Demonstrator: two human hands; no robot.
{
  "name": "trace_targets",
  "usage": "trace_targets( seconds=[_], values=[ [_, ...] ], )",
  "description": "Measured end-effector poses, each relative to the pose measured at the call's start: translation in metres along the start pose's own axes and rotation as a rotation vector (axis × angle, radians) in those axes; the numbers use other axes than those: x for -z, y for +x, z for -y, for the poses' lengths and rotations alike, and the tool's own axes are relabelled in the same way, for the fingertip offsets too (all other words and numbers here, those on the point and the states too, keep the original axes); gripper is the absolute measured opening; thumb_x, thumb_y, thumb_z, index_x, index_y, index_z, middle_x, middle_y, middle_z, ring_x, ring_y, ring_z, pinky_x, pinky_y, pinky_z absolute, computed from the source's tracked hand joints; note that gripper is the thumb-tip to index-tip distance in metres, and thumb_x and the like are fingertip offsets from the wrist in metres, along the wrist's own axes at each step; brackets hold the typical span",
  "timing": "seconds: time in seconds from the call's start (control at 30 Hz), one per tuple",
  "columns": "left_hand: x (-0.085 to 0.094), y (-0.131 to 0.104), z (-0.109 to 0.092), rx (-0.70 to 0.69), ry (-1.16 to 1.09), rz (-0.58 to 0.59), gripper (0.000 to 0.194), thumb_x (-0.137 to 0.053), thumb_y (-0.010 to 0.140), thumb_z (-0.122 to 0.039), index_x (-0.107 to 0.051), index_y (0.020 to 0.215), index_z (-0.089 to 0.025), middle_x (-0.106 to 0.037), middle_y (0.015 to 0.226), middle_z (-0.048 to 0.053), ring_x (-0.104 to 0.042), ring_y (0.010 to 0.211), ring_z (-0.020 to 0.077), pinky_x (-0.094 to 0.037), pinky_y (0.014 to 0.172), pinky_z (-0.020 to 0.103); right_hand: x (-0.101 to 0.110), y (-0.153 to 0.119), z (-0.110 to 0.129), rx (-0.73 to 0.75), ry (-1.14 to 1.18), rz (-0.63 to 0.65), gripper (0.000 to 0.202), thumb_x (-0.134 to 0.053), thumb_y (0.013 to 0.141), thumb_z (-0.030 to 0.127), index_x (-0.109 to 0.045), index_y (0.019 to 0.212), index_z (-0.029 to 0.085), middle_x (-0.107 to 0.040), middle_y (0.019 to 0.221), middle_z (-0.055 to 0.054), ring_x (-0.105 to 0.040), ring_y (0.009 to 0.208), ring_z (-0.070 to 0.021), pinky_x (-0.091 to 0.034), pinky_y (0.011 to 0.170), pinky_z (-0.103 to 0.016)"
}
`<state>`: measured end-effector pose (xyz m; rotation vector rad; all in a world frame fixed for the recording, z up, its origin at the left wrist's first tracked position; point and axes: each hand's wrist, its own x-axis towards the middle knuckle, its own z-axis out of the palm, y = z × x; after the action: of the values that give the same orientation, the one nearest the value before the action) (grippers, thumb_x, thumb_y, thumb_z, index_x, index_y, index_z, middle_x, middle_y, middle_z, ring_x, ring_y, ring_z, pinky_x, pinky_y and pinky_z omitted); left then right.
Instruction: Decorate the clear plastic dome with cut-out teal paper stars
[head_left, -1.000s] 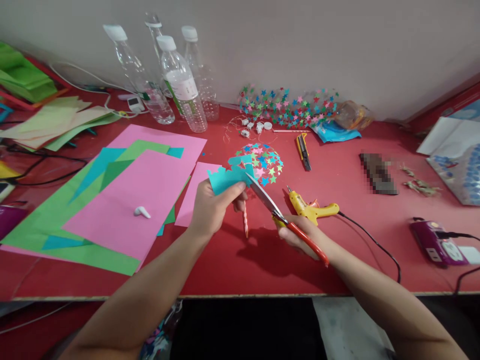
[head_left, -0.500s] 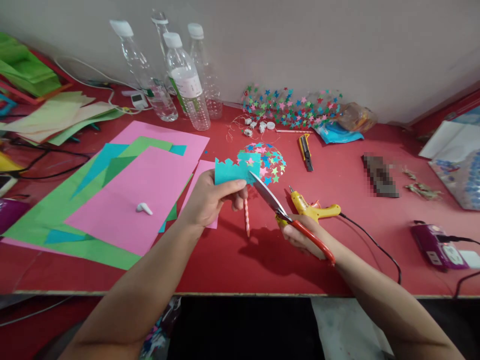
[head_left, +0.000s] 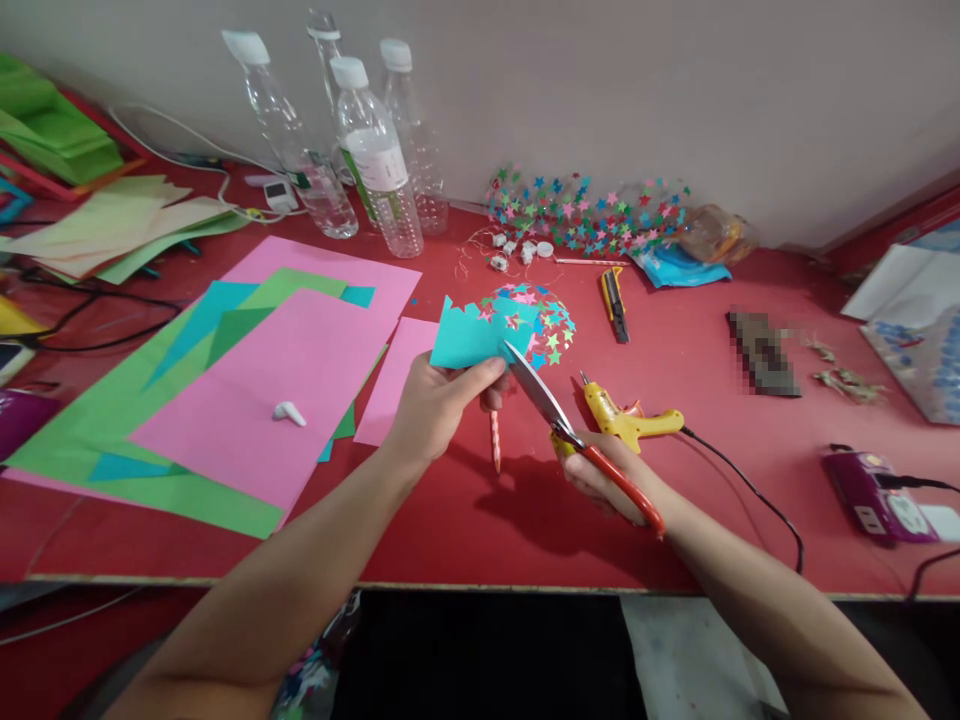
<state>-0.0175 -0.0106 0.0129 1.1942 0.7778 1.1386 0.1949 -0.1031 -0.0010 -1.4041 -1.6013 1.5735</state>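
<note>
The blue sheet conceals part of the star pile beyond it and some fingers of the left grip. The red scissors handle masks part of the right grip. Right of centre, pixelation renders a dark object unidentifiable. Upper left: the print on the bottle label is illegible; the left edge crops the green stack. Lower right: a black cord exits the frame. The lower edge crops both forearms.

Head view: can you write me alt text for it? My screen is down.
The left hand holds a notched turquoise paper above a red table, while the right hand holds red-handled scissors whose tips overlap the paper in view. Cut paper stars lie just beyond, a yellow glue gun to the right, stacked colored sheets to the left.
</note>
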Motion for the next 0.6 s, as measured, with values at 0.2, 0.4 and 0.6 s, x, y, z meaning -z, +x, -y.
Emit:
trace_targets(
  seconds=[0.2,0.4,0.6],
  values=[
    [0.0008,0.0017,-0.0041,0.005,0.051,-0.006,0.017,-0.069,0.081,-0.028,-0.070,0.071,-0.015,-0.066,0.063,0.002,-0.058,0.051,0.0103,-0.048,0.050,0.023,0.0017,0.0010,0.0002,0.002,-0.032,0.021,0.055,-0.049,0.086,0.074,-0.036,0.071,0.023,-0.034,0.053,0.008,-0.030,0.044,-0.0066,-0.025,0.041,-0.023],
    [0.0002,0.0018,-0.0040,0.008,0.052,-0.017,0.018,-0.069,0.080,-0.029,-0.069,0.069,-0.015,-0.066,0.062,0.002,-0.058,0.050,0.0101,-0.047,0.048,0.022,0.0011,0.0005,-0.0010,0.005,-0.024,0.016,0.054,-0.049,0.086,0.073,-0.035,0.070,0.023,-0.035,0.055,0.008,-0.029,0.044,-0.0062,-0.024,0.041,-0.023],
    [0.0007,0.0021,-0.0038,0.024,0.033,-0.018,0.017,-0.070,0.079,-0.030,-0.069,0.069,-0.015,-0.067,0.062,0.002,-0.058,0.049,0.0100,-0.047,0.046,0.022,0.0018,-0.0005,-0.0005,-0.006,-0.031,0.012,0.055,-0.049,0.086,0.074,-0.035,0.071,0.023,-0.034,0.056,0.008,-0.030,0.045,-0.0066,-0.025,0.041,-0.023]
  ],
)
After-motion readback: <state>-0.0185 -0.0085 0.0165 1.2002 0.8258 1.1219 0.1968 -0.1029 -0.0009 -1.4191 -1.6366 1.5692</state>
